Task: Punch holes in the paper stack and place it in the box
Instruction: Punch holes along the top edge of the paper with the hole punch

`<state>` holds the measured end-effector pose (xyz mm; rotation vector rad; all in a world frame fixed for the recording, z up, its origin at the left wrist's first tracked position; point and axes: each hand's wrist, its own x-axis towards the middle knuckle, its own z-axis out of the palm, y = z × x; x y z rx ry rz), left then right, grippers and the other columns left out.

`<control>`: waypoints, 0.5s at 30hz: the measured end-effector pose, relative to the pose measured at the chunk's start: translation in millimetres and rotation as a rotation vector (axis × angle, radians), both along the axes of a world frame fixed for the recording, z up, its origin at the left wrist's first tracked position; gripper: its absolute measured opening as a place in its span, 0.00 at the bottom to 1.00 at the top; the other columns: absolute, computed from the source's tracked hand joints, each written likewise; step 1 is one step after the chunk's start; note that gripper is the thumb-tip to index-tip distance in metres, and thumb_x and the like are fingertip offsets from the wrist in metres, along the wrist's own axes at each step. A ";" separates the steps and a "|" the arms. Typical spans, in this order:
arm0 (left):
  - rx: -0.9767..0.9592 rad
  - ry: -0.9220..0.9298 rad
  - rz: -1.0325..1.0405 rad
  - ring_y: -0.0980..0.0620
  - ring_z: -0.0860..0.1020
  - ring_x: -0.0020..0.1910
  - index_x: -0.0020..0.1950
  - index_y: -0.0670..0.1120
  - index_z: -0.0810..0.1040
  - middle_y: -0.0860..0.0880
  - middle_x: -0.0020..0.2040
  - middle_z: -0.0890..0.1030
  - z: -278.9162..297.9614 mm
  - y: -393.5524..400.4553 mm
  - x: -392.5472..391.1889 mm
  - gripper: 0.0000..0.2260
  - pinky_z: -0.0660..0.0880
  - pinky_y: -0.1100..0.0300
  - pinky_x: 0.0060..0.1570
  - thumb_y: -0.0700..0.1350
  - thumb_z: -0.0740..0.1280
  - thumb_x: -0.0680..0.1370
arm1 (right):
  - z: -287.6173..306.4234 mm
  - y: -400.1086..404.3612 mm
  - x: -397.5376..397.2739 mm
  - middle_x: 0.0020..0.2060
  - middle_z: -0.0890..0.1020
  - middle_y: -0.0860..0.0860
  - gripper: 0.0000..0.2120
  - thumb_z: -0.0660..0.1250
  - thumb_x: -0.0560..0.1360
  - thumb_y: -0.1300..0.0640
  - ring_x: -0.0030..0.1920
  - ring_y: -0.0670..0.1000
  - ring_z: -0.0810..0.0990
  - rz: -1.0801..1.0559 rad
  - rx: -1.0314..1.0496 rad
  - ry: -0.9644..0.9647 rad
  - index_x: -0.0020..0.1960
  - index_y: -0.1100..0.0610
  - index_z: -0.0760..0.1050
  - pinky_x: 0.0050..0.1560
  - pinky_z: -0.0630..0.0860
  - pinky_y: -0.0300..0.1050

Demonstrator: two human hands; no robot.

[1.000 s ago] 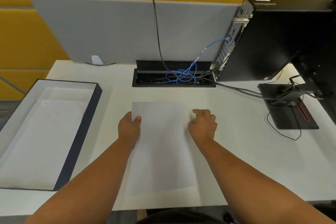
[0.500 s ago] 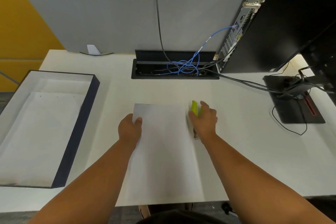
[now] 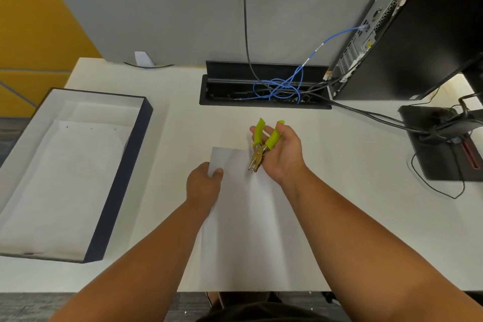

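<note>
Progress: I judge I am near the start of this stack; I see no holes along its far edge, though white paper on a white bench makes small marks hard to rule out.
Done: my right hand [image 3: 281, 154] has the hole punch [image 3: 262, 145] up off the bench [image 3: 352, 191], and my left hand [image 3: 205, 185] has hold of the paper stack [image 3: 248, 217].
Left: bring the punch to the paper's far edge, squeeze out the holes, then carry the stack over to the box [image 3: 120, 183].
Left hand: thumb on top of the stack's far-left corner, the other fingers hidden beneath, so it pinches the paper there.
Right hand: palm turned up, fingers loosely curled round the green handles, which stand apart.
Punch: long axis runs roughly away from me; metal nose points back toward me and down, hanging over the stack's far-right part; handle tips point to the far side.
Paper stack: lies in front of me on the bench, long axis running away from me, near edge at the bench's front edge.
Box: on my left, well apart from the stack, open, with punched sheets [image 3: 62, 178] already lying inside.
</note>
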<state>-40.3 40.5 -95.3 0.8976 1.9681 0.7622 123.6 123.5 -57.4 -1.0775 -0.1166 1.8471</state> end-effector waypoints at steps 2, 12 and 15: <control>0.004 0.004 -0.010 0.45 0.80 0.44 0.51 0.43 0.79 0.46 0.44 0.82 -1.2 -1.0 1.1 0.09 0.79 0.50 0.48 0.47 0.63 0.79 | 2.6 3.0 -5.1 0.58 0.80 0.59 0.13 0.62 0.79 0.54 0.57 0.56 0.78 0.012 0.005 -0.036 0.57 0.61 0.77 0.59 0.74 0.48; 0.034 0.032 -0.046 0.46 0.79 0.45 0.52 0.43 0.78 0.47 0.45 0.81 -2.6 -4.9 1.8 0.09 0.77 0.51 0.49 0.47 0.62 0.80 | 1.0 12.5 -21.6 0.60 0.80 0.59 0.17 0.59 0.82 0.60 0.60 0.58 0.80 -0.064 0.173 -0.064 0.70 0.54 0.68 0.63 0.74 0.56; 0.046 0.021 -0.051 0.46 0.79 0.46 0.52 0.43 0.78 0.47 0.46 0.81 -2.4 -6.6 2.2 0.09 0.77 0.50 0.50 0.46 0.62 0.80 | 2.0 13.1 -24.3 0.59 0.80 0.59 0.19 0.60 0.81 0.61 0.60 0.58 0.80 -0.080 0.194 -0.073 0.71 0.53 0.67 0.64 0.74 0.57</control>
